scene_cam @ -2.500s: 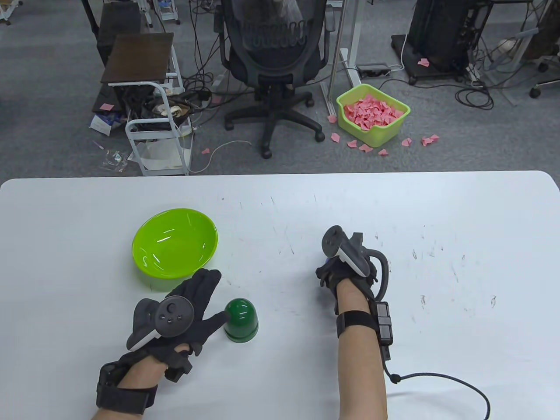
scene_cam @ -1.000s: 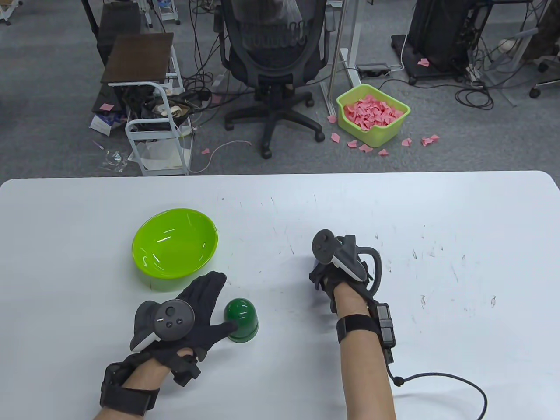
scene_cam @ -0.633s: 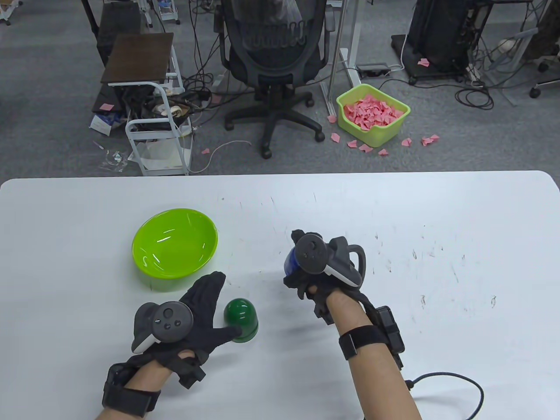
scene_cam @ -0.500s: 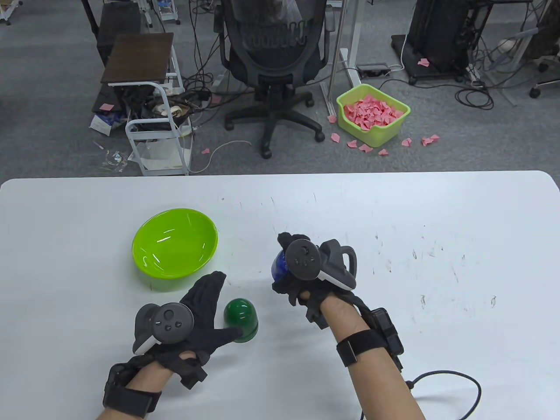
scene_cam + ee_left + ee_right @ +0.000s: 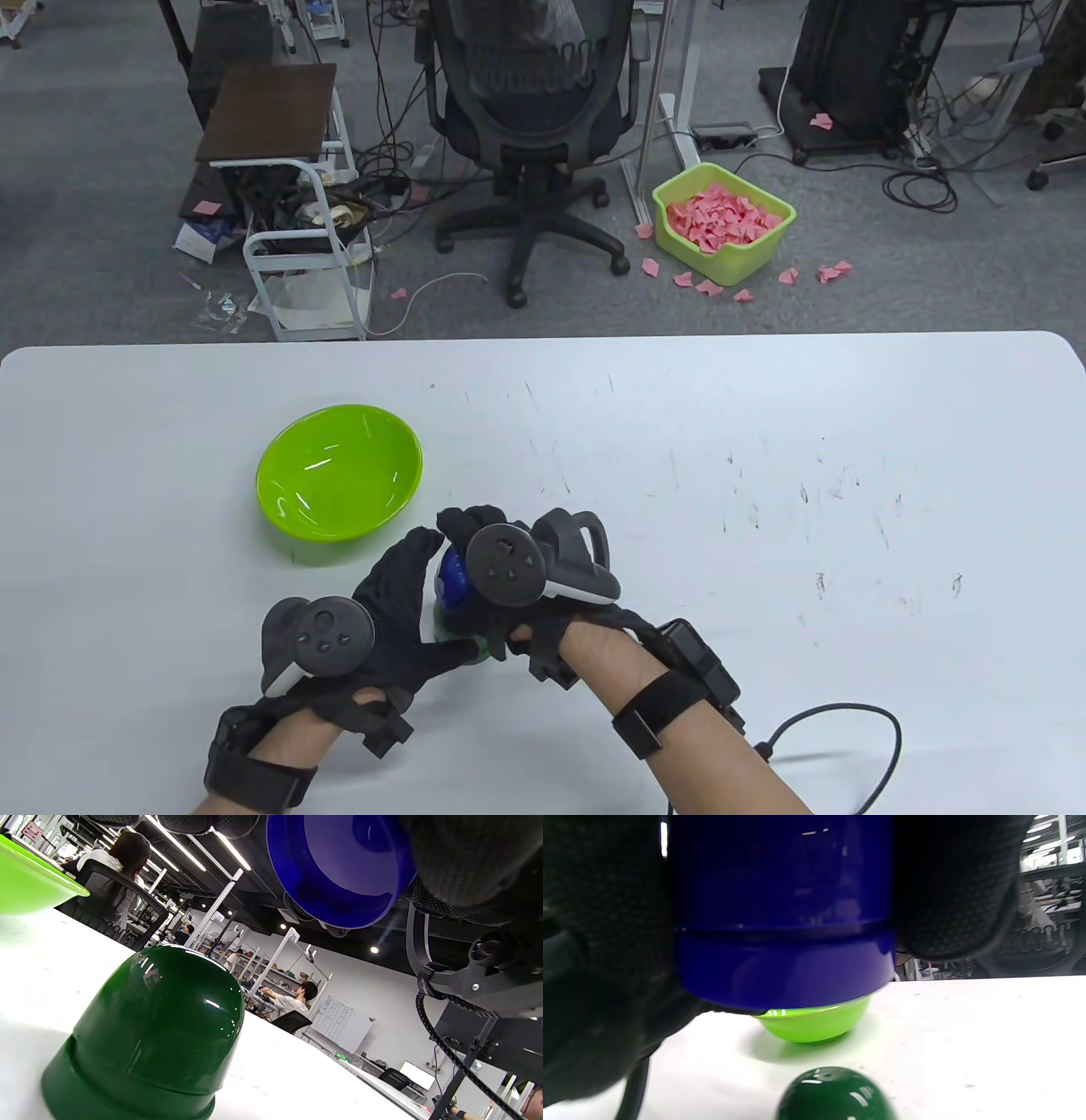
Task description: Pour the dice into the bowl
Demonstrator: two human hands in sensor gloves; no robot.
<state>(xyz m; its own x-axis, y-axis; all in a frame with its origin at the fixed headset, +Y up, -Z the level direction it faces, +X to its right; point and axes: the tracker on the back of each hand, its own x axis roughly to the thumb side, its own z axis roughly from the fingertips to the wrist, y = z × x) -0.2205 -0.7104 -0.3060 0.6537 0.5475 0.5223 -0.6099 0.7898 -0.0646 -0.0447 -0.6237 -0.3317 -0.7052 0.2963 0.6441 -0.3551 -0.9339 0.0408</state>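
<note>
Glossy blue plastic cup [image 5: 785, 921] gripped mouth-down in right hand [image 5: 501, 586] above dark green domed cup [image 5: 144, 1035]; contents unseen. Left hand [image 5: 382, 620] fingers spread beside it. Lime-green plastic bowl [image 5: 339, 475] empty.

Bright even overhead light, ceiling strip lamps [image 5: 186, 855] glaring in left wrist view, soft shadows on the white surface [image 5: 764, 552], highlights on green cup [image 5: 169, 1014], near blue cup [image 5: 780, 912] blurred.

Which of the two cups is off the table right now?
The blue cup: the right hand holds it in the air, mouth down, above the green cup, which stands on the table.
</note>
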